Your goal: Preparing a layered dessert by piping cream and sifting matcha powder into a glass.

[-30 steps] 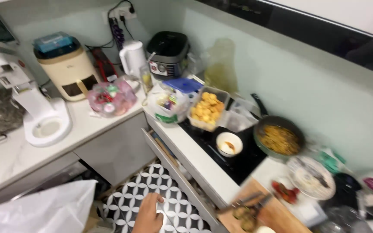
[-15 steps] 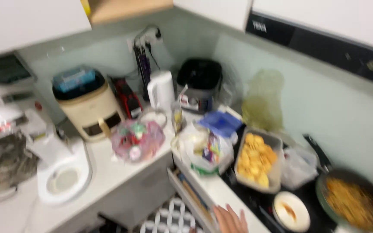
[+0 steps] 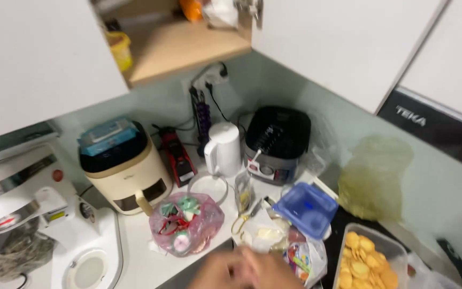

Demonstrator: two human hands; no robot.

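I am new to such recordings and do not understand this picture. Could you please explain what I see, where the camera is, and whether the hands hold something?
There is no machine here: a person wears one camera on the head, looking down at a kitchen corner. At the bottom edge a blurred hand shows; which hand it is, and whether its fingers hold anything, cannot be told. On the white counter stand a cream air fryer, a white kettle, a black cooker, a white stand mixer, a pink bag of small items and a blue-lidded box. A tray of yellow biscuits lies at the right.
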